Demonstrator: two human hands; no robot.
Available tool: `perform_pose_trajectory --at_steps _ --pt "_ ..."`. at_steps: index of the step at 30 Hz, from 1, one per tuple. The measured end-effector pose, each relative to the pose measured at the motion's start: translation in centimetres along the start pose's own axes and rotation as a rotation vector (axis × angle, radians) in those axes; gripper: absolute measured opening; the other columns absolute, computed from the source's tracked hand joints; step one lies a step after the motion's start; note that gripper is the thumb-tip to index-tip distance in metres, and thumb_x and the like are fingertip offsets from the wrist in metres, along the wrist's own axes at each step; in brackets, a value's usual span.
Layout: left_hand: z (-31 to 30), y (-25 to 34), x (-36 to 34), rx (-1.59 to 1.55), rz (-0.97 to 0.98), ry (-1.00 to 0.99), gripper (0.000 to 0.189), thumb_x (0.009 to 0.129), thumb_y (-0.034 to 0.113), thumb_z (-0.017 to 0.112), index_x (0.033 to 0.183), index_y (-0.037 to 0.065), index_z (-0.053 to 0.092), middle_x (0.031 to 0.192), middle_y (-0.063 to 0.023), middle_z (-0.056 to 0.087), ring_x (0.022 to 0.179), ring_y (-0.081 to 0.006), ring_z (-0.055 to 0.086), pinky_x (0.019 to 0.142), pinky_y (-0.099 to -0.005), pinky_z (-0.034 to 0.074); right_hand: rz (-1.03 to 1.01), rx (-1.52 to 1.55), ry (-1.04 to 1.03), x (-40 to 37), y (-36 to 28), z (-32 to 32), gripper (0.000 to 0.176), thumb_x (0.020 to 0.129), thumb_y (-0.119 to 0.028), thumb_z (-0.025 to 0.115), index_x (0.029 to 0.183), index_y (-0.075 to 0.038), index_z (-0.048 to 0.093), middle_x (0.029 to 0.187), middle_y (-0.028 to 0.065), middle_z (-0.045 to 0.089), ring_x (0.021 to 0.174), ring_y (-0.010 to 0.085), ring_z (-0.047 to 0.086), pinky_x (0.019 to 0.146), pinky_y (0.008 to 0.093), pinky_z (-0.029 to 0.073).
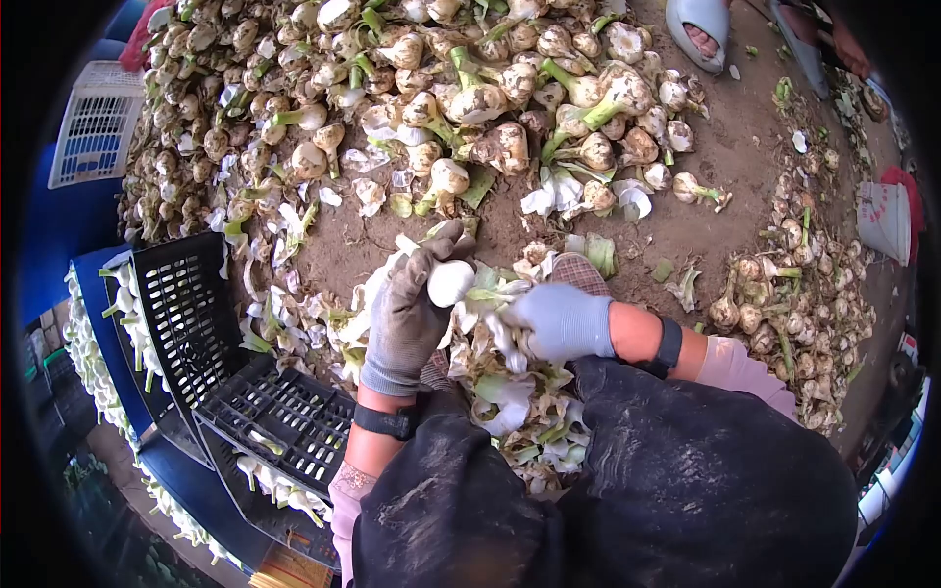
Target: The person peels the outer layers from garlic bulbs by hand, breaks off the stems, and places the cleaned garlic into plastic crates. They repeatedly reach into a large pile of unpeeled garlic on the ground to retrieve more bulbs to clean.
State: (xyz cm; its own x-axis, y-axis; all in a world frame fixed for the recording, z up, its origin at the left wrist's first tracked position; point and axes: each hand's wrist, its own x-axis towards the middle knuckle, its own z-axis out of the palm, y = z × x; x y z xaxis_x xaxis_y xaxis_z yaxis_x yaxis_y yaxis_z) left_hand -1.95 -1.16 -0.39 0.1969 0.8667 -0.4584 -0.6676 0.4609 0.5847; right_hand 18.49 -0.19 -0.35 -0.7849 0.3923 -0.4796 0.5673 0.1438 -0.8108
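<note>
My left hand (410,309), in a dirt-stained grey glove, is closed around a garlic bulb (451,283). The bulb is white and peeled smooth, and its short cut stem sticks out past my fingers at the upper left. Just right of it is my right hand (564,320) in a cleaner grey glove, fingers curled in and partly smeared by motion. Pale peel hangs about those fingers; what exactly they grip is not clear. Below both hands, a heap of stripped garlic skins (520,407) lies between my legs.
Unpeeled, soil-covered garlic bulbs (500,147) are piled ahead on the dirt floor, with more at right. Black plastic crates (284,416) stand at left, near rows of white garlic. A white basket (98,122), a white bucket (884,220) and another person's sandalled foot (701,34) are farther off.
</note>
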Motion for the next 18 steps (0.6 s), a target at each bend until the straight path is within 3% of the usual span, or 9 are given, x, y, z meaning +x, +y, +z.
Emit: perform_pose_trajectory --at_steps 4,6,9,12,13,14,15,16,18 --pt "-0.4 0.7 0.1 -0.281 -0.007 0.138 0.041 0.098 0.029 0.048 0.12 -0.006 0.051 0.125 -0.0195 0.054 0.117 -0.0375 0.053 0.101 -0.0493 0.045 -0.213 0.169 -0.31 -0.7 -1.0 0.6 0.031 0.078 -0.018 0.057 0.107 -0.014 0.066 0.089 0.0191 0.066 0.087 0.0338 0.064 0.08 0.043 0.049" --pt "-0.9 0.9 0.2 -0.318 -0.014 0.126 0.04 0.098 0.028 0.048 0.12 -0.006 0.052 0.123 -0.0201 0.055 0.117 -0.0385 0.053 0.1 -0.0503 0.045 -0.186 -0.262 0.168 -0.4 -0.5 -0.3 0.034 0.079 -0.017 0.056 0.112 -0.015 0.063 0.09 0.0177 0.065 0.085 0.0352 0.064 0.079 0.0432 0.049" --pt "-1.6 1.3 0.1 -0.492 -0.098 0.102 0.03 0.097 0.015 0.05 0.119 -0.005 0.052 0.124 -0.0209 0.056 0.115 -0.0393 0.055 0.098 -0.0505 0.048 0.023 -0.109 0.047 -0.1 -0.7 -1.1 0.036 0.08 -0.017 0.057 0.116 -0.016 0.061 0.092 0.0142 0.064 0.089 0.0347 0.063 0.078 0.0444 0.05" --pt "-1.4 2.1 -1.8 1.049 0.28 0.157 0.025 0.089 -0.007 0.056 0.114 -0.006 0.056 0.11 -0.0161 0.063 0.105 -0.0231 0.062 0.088 -0.0327 0.052 -0.029 -0.204 0.207 -0.4 0.0 -0.9 0.034 0.081 -0.015 0.057 0.114 -0.016 0.062 0.095 0.0092 0.063 0.092 0.0316 0.061 0.077 0.0427 0.049" --pt "1.6 4.5 -3.8 0.768 0.238 0.322 0.022 0.092 -0.002 0.055 0.113 -0.005 0.057 0.103 -0.0133 0.063 0.099 -0.0201 0.063 0.083 -0.0283 0.052 0.001 -0.356 0.382 -0.9 0.3 -1.2 0.034 0.08 -0.014 0.058 0.113 -0.017 0.062 0.095 0.0079 0.062 0.092 0.0303 0.06 0.076 0.0417 0.048" --pt "0.6 5.1 -5.8 1.044 0.451 0.383 0.023 0.095 0.009 0.054 0.114 -0.003 0.057 0.103 -0.013 0.062 0.096 -0.0207 0.064 0.082 -0.0279 0.053 0.087 -0.453 0.515 -1.4 1.1 -2.3 0.033 0.076 -0.011 0.059 0.109 -0.017 0.064 0.095 0.0073 0.062 0.089 0.0275 0.06 0.074 0.0403 0.046" --pt "3.6 7.2 -8.1 0.734 0.405 0.611 0.021 0.097 0.012 0.047 0.109 -0.003 0.057 0.104 -0.0138 0.062 0.093 -0.0202 0.062 0.082 -0.0314 0.052 0.13 -0.582 0.666 -1.9 2.5 -3.0 0.031 0.074 -0.011 0.061 0.104 -0.016 0.065 0.095 0.0056 0.062 0.087 0.0265 0.059 0.071 0.0408 0.045" --pt "0.8 8.5 -11.1 1.006 0.72 0.564 0.02 0.096 0.01 0.048 0.111 -0.002 0.054 0.106 -0.0149 0.061 0.097 -0.0227 0.062 0.085 -0.0348 0.053 0.147 -0.712 0.746 -2.0 4.1 -3.8 0.029 0.075 -0.012 0.06 0.102 -0.017 0.066 0.095 0.0046 0.062 0.088 0.0256 0.059 0.071 0.0405 0.045" --pt "-2.4 13.2 -18.7 1.288 0.795 0.921 0.023 0.096 0.006 0.047 0.117 -0.001 0.053 0.111 -0.0178 0.06 0.103 -0.025 0.061 0.089 -0.0328 0.053 0.213 -0.941 0.785 -1.7 6.9 -4.7 0.024 0.075 -0.014 0.059 0.098 -0.019 0.067 0.094 0.0029 0.061 0.088 0.0241 0.058 0.071 0.0396 0.045"
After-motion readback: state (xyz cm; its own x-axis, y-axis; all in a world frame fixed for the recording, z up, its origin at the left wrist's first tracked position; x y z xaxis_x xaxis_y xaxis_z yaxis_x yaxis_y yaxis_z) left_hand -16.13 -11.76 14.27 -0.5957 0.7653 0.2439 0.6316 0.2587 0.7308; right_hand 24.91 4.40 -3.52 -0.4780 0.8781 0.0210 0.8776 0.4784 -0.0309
